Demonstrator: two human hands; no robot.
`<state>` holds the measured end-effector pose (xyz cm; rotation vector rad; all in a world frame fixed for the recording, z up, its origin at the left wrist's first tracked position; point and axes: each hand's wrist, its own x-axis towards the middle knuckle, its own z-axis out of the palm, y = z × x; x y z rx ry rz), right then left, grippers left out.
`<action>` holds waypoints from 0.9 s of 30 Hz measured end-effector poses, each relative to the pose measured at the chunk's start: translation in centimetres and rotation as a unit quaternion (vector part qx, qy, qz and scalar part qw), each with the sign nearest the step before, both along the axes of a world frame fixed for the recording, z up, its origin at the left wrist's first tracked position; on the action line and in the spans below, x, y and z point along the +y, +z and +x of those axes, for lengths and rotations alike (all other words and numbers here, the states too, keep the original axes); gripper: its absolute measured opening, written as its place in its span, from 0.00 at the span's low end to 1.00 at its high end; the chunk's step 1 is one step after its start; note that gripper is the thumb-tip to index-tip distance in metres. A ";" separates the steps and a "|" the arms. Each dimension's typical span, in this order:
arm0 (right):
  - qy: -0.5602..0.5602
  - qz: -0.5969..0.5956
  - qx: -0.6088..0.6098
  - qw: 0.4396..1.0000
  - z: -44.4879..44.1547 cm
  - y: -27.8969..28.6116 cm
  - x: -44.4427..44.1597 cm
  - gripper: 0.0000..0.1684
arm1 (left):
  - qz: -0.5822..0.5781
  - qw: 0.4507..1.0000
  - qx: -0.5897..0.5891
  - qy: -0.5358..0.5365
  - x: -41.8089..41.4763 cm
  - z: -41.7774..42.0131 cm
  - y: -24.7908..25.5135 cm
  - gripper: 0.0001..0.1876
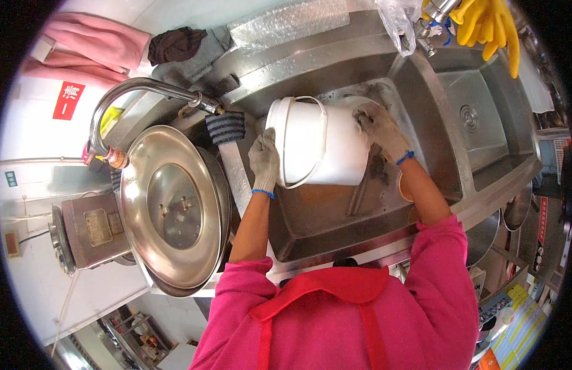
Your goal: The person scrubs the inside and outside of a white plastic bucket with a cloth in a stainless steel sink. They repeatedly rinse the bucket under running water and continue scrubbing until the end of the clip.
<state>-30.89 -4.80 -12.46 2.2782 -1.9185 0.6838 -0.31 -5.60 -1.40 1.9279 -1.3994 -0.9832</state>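
A white plastic bucket (pixel 344 152) lies tilted on its side in the large stainless steel sink basin (pixel 313 236), its rim facing left and its handle hanging across its body. My left hand (pixel 264 157), in a knitted work glove with a blue cuff, grips the rim. At the bucket's bottom end, my right hand (pixel 385 129) wears a matching glove and has its fingers bent against the base. A dark patch shows at those fingers; whether it is a scrubber or dirt on the glove is unclear. Shallow water and wet, dark residue lie beneath the bucket.
A chrome faucet (pixel 149 83) arches over large steel lids or pans (pixel 133 203) at left. A striped cloth (pixel 225 128) hangs on the sink's left edge. Right is a second basin (pixel 480 152), with yellow rubber gloves (pixel 491 27) above. Dark rags (pixel 184 51) lie behind.
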 end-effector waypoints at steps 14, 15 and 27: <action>-0.106 0.412 -0.719 0.550 -2.9 -10.1 -0.6 0.16 | -0.182 0.917 0.353 0.040 2.8 4.1 -9.2 0.20; -0.092 0.411 -0.715 0.558 -2.7 -10.1 -0.3 0.15 | -0.220 0.922 0.320 0.003 2.3 4.6 -9.4 0.21; -0.004 0.304 -0.271 0.913 0.3 4.9 6.2 0.10 | 0.018 0.965 -0.200 -0.168 -2.9 -3.1 1.7 0.35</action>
